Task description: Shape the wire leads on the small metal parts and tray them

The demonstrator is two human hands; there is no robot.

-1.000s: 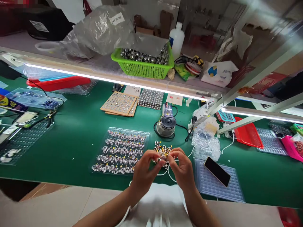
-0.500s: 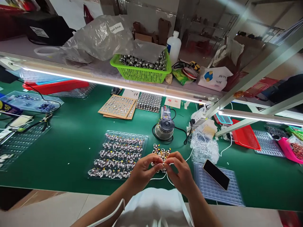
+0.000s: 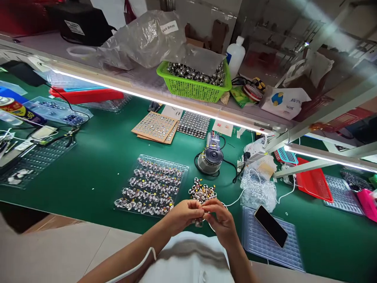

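My left hand point(image 3: 185, 214) and my right hand point(image 3: 221, 220) meet in front of my body, fingertips pinched together. Between them is a small part point(image 3: 199, 223) with a shiny, clear-looking end hanging below the left fingers; its exact kind is too small to tell. Just beyond the fingers lies a loose pile of small round silvery parts with yellow tabs point(image 3: 202, 191). Left of my hands, a clear plastic tray point(image 3: 185, 173) carries several rows of similar parts. A white cable passes behind and under my right hand.
A tape dispenser point(image 3: 210, 159) with a black cord stands past the pile. To the right, a phone point(image 3: 271, 226) lies on stacked clear trays point(image 3: 250, 236). Brown boards point(image 3: 154, 126) lie further back. Overhead, a shelf holds a green basket point(image 3: 194, 89) of metal balls.
My view has turned and tilted slightly. Both hands have drawn a little nearer my body, uncovering more of the pile. The left hand has rolled over, and a shiny end now shows below its fingers.
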